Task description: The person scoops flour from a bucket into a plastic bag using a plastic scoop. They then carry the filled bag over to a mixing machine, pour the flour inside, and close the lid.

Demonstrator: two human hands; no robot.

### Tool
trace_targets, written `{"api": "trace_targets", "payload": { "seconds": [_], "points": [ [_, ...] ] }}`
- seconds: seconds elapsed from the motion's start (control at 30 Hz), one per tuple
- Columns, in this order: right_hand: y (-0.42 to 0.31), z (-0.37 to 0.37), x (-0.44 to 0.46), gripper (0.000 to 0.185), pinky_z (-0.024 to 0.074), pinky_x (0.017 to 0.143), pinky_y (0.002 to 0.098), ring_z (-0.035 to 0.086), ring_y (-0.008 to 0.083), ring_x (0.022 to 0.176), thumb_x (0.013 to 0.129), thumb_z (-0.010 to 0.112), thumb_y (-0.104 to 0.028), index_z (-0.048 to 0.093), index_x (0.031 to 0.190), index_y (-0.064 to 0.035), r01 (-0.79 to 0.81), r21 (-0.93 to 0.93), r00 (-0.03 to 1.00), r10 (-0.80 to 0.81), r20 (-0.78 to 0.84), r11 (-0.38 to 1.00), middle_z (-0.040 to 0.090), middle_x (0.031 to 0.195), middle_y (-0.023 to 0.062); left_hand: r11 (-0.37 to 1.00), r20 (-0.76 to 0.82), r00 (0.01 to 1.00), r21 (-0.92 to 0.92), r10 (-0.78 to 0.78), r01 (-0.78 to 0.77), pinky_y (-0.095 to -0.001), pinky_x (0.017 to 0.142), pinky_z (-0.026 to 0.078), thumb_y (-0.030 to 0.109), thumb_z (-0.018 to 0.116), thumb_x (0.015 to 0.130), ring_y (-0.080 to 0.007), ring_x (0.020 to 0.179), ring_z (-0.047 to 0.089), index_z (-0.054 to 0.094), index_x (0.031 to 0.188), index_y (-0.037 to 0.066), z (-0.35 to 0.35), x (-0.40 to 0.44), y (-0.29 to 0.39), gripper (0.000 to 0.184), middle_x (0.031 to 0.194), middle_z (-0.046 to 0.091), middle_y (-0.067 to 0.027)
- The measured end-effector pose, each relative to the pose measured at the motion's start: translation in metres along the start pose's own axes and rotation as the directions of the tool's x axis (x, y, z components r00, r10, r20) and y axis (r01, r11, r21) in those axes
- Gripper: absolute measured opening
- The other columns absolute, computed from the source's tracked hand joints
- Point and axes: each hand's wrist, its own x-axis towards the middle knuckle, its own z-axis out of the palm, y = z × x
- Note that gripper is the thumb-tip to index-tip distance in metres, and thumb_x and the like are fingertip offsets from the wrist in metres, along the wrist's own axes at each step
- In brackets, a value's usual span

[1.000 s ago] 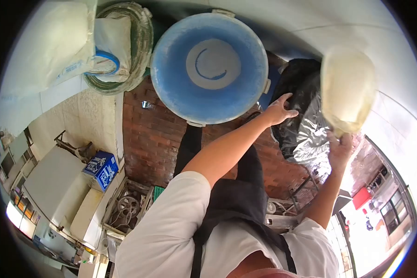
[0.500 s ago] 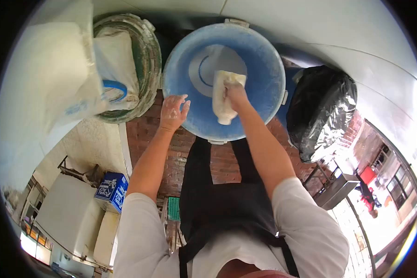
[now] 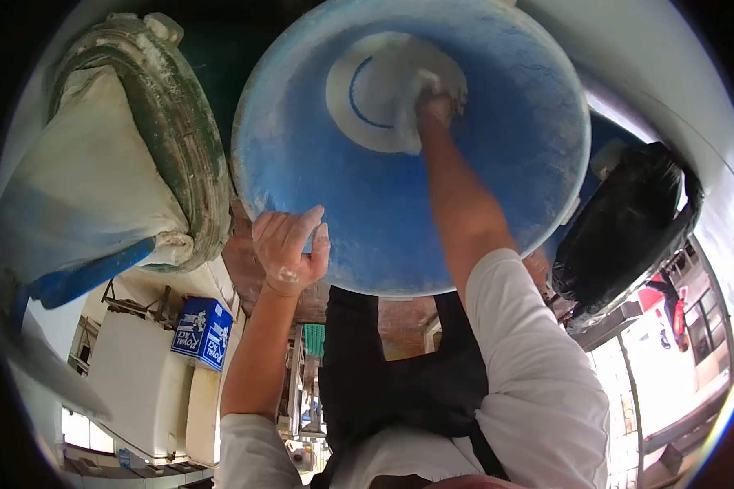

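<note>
A big blue barrel (image 3: 359, 208) opens toward me, with a round patch of white powder (image 3: 342, 77) on its bottom. My right hand (image 3: 436, 107) reaches deep inside, closed around a cream-white scoop (image 3: 409, 126) that looks like a cut plastic bottle. The scoop is down at the powder, blurred and partly hidden by the hand. At the barrel's near left rim is my left hand (image 3: 289, 247), dusted with white, its fingers bent a little and apart. It holds nothing that I can see.
Left of the barrel stands a dirty green tub (image 3: 196, 155) with a whitish sack (image 3: 98, 179) and a blue-handled object (image 3: 90, 273). A black plastic bag (image 3: 620, 228) sits to the right. A blue box (image 3: 202, 330) rests lower left on brick-floored ground.
My right hand has gone deeper into the barrel, bringing the scoop down to the powder. I have leaned in, so the barrel appears larger. My left hand stays by the rim.
</note>
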Motion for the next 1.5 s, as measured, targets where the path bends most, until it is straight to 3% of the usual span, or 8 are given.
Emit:
{"api": "trace_targets", "payload": {
  "seconds": [0.23, 0.33, 0.57, 0.67, 0.77, 0.87, 1.0, 1.5],
  "points": [
    [-0.1, 0.007, -0.099, 0.034, 0.0509, 0.095, 0.041, 0.062, 0.0286, 0.113, 0.094, 0.054, -0.027, 0.068, 0.117, -0.0042, 0.817, -0.485, 0.576, -0.424, 0.699, 0.311, 0.064, 0.125, 0.0163, 1.0, -0.03, 0.999, -0.008, 0.021, -0.022, -0.0333, 0.072, 0.041, 0.013, 0.064, 0.082, -0.017, 0.061, 0.056, 0.069, 0.101, 0.005, 0.002, 0.004, -0.001, 0.021, 0.07, 0.064, -0.0008],
    [-0.099, -0.001, -0.109, 0.03, 0.0507, 0.095, 0.0442, 0.062, 0.0304, 0.114, 0.093, 0.056, -0.019, 0.068, 0.118, -0.0072, 0.916, -0.399, 0.374, -0.44, 0.817, 0.038, 0.064, 0.124, 0.0134, 1.0, -0.026, 1.0, 0.021, 0.0, 0.0, -0.0331, 0.073, 0.041, 0.014, 0.063, 0.083, -0.017, 0.061, 0.057, 0.069, 0.102, 0.005, 0.003, 0.0, 0.0, 0.022, 0.071, 0.064, -0.0011],
    [-0.183, -0.065, -0.095, 0.03, 0.0514, 0.09, 0.0426, 0.064, 0.0268, 0.112, 0.087, 0.065, -0.017, 0.07, 0.114, -0.0063, 0.787, -0.478, 0.454, -0.157, 0.877, -0.391, 0.067, 0.12, 0.0132, 1.0, -0.048, 0.999, 0.025, -0.011, 0.012, -0.0334, 0.074, 0.041, 0.014, 0.064, 0.083, -0.0174, 0.062, 0.058, 0.069, 0.102, 0.004, 0.005, -0.002, -0.001, 0.022, 0.072, 0.065, -0.0016],
    [-0.112, -0.063, -0.049, 0.034, 0.0491, 0.093, 0.0394, 0.063, 0.0294, 0.112, 0.088, 0.064, -0.023, 0.068, 0.118, -0.0066, 0.798, -0.57, 0.553, -0.138, 0.822, -0.195, 0.066, 0.122, 0.0167, 1.0, -0.073, 0.997, 0.024, -0.01, 0.012, -0.0336, 0.075, 0.041, 0.013, 0.064, 0.083, -0.0177, 0.062, 0.058, 0.069, 0.102, 0.004, 0.006, 0.0, -0.002, 0.022, 0.071, 0.064, -0.0017],
    [-0.023, -0.039, -0.004, 0.039, 0.0475, 0.096, 0.0388, 0.062, 0.0321, 0.112, 0.09, 0.063, -0.027, 0.065, 0.122, -0.005, 0.763, -0.481, 0.548, -0.037, 0.836, 0.431, 0.064, 0.124, 0.0204, 0.999, -0.065, 0.997, -0.017, -0.038, 0.037, -0.034, 0.075, 0.042, 0.012, 0.064, 0.082, -0.0182, 0.062, 0.058, 0.068, 0.102, 0.003, 0.006, -0.005, -0.002, 0.022, 0.071, 0.064, -0.002],
    [0.044, -0.013, -0.051, 0.045, 0.0456, 0.098, 0.041, 0.061, 0.0355, 0.113, 0.092, 0.06, -0.031, 0.061, 0.126, -0.0026, 0.783, -0.331, 0.607, -0.528, 0.595, 0.527, 0.063, 0.122, 0.0244, 0.999, -0.069, 0.997, -0.021, -0.045, 0.043, -0.0342, 0.075, 0.042, 0.012, 0.065, 0.082, -0.0187, 0.062, 0.058, 0.068, 0.101, 0.003, 0.008, 0.003, -0.004, 0.022, 0.071, 0.064, -0.0024],
    [-0.014, 0.037, -0.093, 0.046, 0.0484, 0.095, 0.0451, 0.061, 0.0389, 0.112, 0.091, 0.063, -0.033, 0.059, 0.127, -0.0035, 0.436, -0.266, 0.878, -0.342, 0.335, 0.86, 0.064, 0.123, 0.0196, 0.998, -0.043, 0.998, -0.032, -0.052, 0.05, -0.0345, 0.074, 0.042, 0.013, 0.064, 0.083, -0.0187, 0.062, 0.058, 0.068, 0.102, 0.003, 0.007, -0.004, -0.002, 0.022, 0.073, 0.065, -0.0027],
    [-0.073, -0.219, -0.197, 0.037, 0.0498, 0.087, 0.0422, 0.065, 0.0391, 0.101, 0.088, 0.071, -0.025, 0.062, 0.113, -0.0002, 0.674, 0.039, 0.634, -0.604, 0.483, 0.738, 0.067, 0.108, 0.0232, 0.998, -0.025, 0.998, 0.037, -0.052, 0.053, -0.038, 0.084, 0.043, 0.018, 0.065, 0.08, -0.0224, 0.075, 0.06, 0.064, 0.11, 0.008, -0.003, 0.001, 0.01, 0.031, 0.078, 0.063, -0.0026]
  ]
}}
